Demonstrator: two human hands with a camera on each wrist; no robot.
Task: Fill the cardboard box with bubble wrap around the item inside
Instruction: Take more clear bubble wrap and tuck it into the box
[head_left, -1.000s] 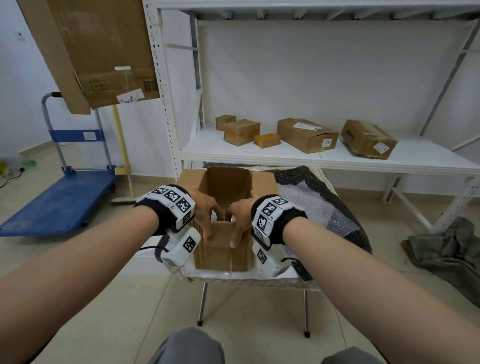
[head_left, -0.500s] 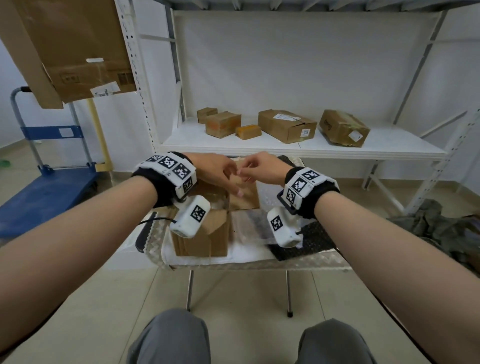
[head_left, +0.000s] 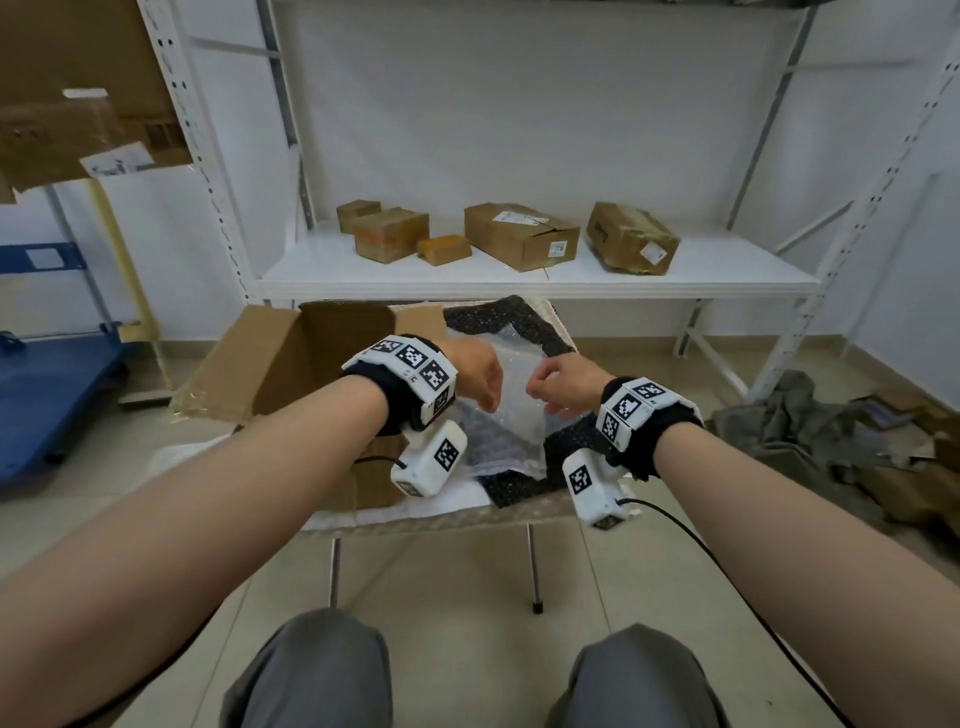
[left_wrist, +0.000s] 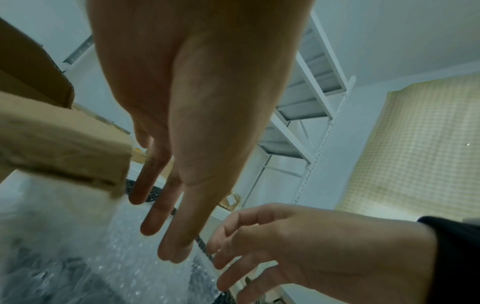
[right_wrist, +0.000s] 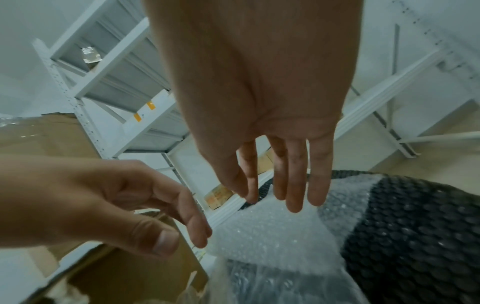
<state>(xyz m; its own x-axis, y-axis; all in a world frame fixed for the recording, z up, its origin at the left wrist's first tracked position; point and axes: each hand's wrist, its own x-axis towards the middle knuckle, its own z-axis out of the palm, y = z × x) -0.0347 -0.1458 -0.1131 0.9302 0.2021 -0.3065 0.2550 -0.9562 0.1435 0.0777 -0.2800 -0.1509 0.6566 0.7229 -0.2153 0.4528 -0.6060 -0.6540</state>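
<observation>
Frame centre: left hand (head_left: 475, 376) and right hand (head_left: 563, 382) hang above the clear bubble wrap (head_left: 511, 415), fingers loosely extended, holding nothing. The wrap lies on a dark mat on the small table (head_left: 447, 519). Left of it stands the cardboard box (head_left: 291, 358), flaps open; contents hidden. Behind, a white shelf (head_left: 535, 273) carries parcels.

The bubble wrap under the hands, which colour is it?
The bubble wrap is clear, whitish; the right wrist view shows it best.
</observation>
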